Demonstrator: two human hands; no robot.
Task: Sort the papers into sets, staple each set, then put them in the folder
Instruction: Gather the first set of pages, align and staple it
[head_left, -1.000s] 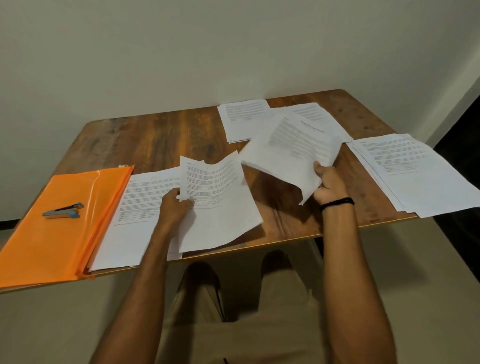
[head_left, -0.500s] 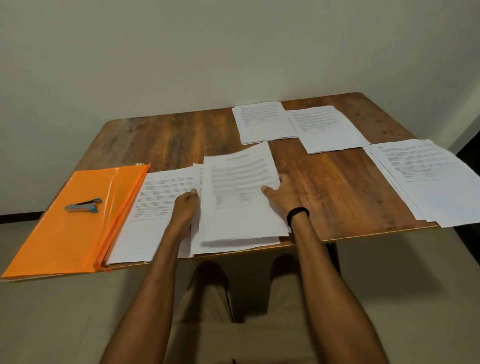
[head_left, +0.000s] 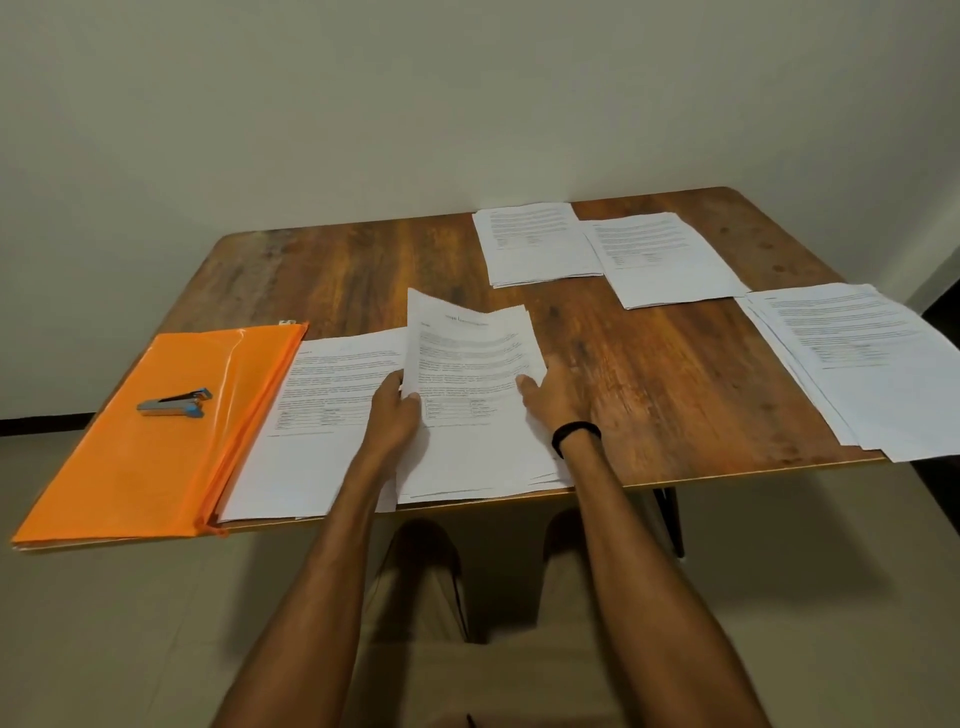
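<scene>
Five lots of white printed paper lie on the brown wooden desk. My left hand pinches the left edge of the top sheet of the near middle stack, thumb on top, so that edge curls up off the pile. My right hand, wearing a black wristband, lies at the stack's right edge with the thumb on the paper; whether its fingers grip I cannot tell. Just to the left, the second pile lies against the flat orange plastic folder, which carries a grey and blue stapler. The far left stack and far right stack sit side by side at the back, and the fanned pile overhangs the desk's right corner.
</scene>
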